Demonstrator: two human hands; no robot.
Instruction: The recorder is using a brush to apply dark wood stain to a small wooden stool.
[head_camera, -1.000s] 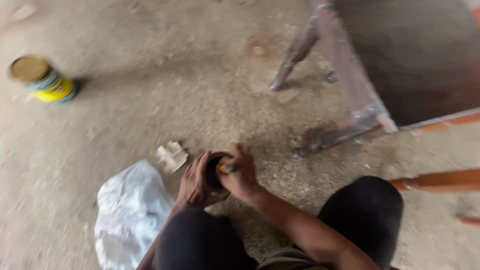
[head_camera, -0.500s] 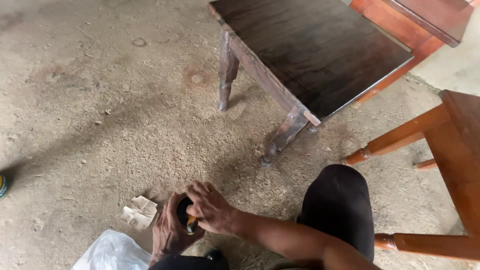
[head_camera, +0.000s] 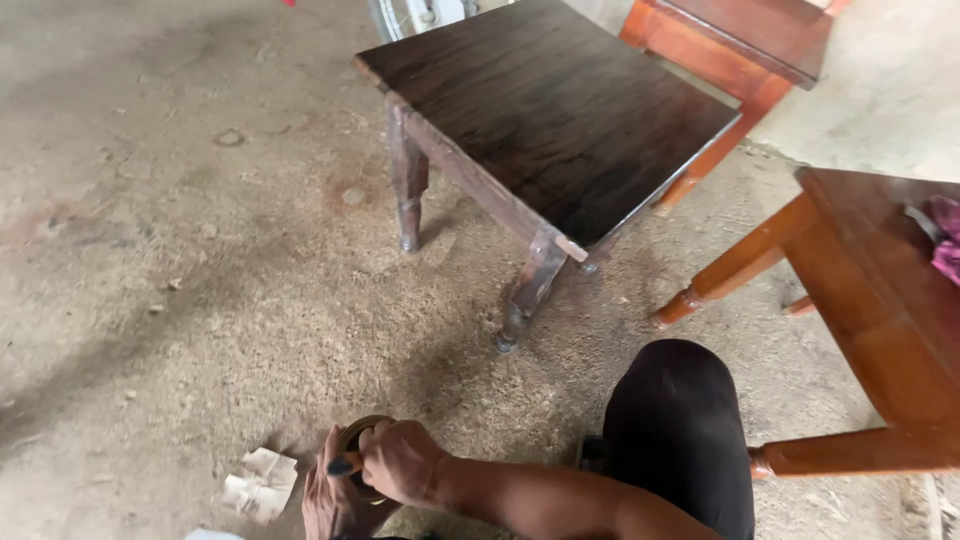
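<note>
A person crouches on a dusty concrete floor (head_camera: 200, 250), both hands busy at a small round tin (head_camera: 362, 432) low in the frame. The left hand (head_camera: 330, 500) cups the tin from below, fingers wrapped around its side; the right hand (head_camera: 400, 460) sits on top, its fingers curled closed over the rim and pinching a slim dark-tipped tool (head_camera: 340, 466) against it. The tin lies between the two palms, so whether it has a lid, and whether that lid is on or off, cannot be told; by the look of things the work on it is at an early stage, with nothing yet taken out of it.

Well beyond the fingers stands one dark-stained table (head_camera: 560, 110), its top glossy and apparently finished. Two reddish-brown pieces of furniture flank it: one (head_camera: 740, 50) far ahead of the fingers, one (head_camera: 880, 300) off to the right of the right hand, with a scrap of pink cloth (head_camera: 945, 235) on top. One black-clad knee (head_camera: 680, 430) rises just right of the forearm. One crumpled piece of paper (head_camera: 260, 482) lies just left of the left fingers.
</note>
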